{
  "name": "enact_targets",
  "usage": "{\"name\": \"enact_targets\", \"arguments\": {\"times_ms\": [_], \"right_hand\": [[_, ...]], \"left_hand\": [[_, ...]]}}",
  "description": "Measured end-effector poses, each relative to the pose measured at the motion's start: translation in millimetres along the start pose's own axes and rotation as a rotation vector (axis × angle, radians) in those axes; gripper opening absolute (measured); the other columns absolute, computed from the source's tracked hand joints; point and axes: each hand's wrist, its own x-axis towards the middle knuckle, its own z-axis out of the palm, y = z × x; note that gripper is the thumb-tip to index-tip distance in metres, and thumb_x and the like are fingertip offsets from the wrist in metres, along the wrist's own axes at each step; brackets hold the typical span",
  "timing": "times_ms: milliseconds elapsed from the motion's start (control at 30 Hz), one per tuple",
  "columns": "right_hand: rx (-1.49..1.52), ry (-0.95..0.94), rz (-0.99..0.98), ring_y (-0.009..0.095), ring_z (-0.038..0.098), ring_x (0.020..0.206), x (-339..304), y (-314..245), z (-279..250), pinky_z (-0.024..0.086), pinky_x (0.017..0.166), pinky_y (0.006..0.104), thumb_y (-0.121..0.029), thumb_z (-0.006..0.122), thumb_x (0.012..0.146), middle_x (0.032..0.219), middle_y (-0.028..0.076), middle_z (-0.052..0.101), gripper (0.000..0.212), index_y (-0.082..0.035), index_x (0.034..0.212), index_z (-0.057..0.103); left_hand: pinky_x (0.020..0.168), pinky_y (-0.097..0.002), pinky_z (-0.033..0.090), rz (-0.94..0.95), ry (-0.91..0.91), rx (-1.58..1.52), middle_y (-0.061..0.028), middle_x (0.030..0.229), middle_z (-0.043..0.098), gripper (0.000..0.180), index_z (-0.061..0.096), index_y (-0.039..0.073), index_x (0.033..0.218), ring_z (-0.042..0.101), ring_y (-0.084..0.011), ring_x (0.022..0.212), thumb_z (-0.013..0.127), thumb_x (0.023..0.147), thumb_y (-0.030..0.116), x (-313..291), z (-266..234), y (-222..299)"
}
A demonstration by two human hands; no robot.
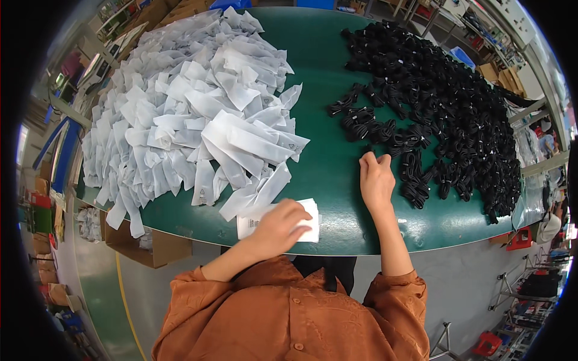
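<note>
Near the front edge of the green table, my left hand [280, 230] lies over a small stack of flat white bags [310, 222] with its fingers curled. Whether a bag is pinched under them is hidden. To the right, my right hand [377, 179] is closed in a pinch above the table. A bit of black shows at its fingertips, seemingly a coiled black cable mostly covered by the hand. Just beyond and to the right lie more bundled black cables [415, 180]. A big heap of filled, translucent white bags [180, 114] spreads over the left side.
A strip of the green tabletop [319, 120] divides the bag heap from the large pile of cable bundles [469, 126]. An open cardboard box [158, 246] stands on the floor below the table's left front edge. Shelving and metal frames surround the table.
</note>
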Motion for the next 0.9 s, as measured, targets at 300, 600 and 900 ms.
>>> {"name": "enact_targets", "arguments": {"times_ms": [300, 600, 900], "right_hand": [[0.311, -0.053, -0.116, 0.027, 0.062, 0.074, -70, -13, -15, 0.051, 0.062, 0.0378, -0.008, 0.08, 0.081, 0.093, 0.013, 0.058, 0.033, 0.0, 0.105, 0.06], [0.367, -0.084, -0.235, 0.028, 0.063, 0.07, -123, -38, -47, 0.052, 0.055, 0.0341, -0.006, 0.084, 0.074, 0.098, 0.012, 0.057, 0.041, -0.004, 0.108, 0.062], [0.328, -0.094, -0.528, 0.029, 0.064, 0.077, -123, -38, -58, 0.053, 0.061, 0.0361, -0.005, 0.084, 0.068, 0.1, 0.011, 0.057, 0.05, -0.007, 0.114, 0.064]], "left_hand": [[0.077, -0.0414, 0.044, -0.039, 0.002, 0.164, -0.0097, 0.094, 0.057, 0.017, 0.062, 0.007, 0.091, 0.058, -0.031, 0.086, 0.075, 0.081, 0.008, -9, 27, 0], [0.073, -0.0402, 0.042, -0.085, 0.052, 0.188, -0.0091, 0.087, 0.06, 0.012, 0.061, 0.005, 0.088, 0.059, -0.0286, 0.079, 0.072, 0.083, 0.007, -2, 26, 9], [0.072, -0.0316, 0.047, -0.443, -0.035, -0.309, -0.0068, 0.088, 0.06, 0.009, 0.062, 0.004, 0.09, 0.057, -0.0219, 0.075, 0.07, 0.086, 0.002, 1, 11, 9]]}}
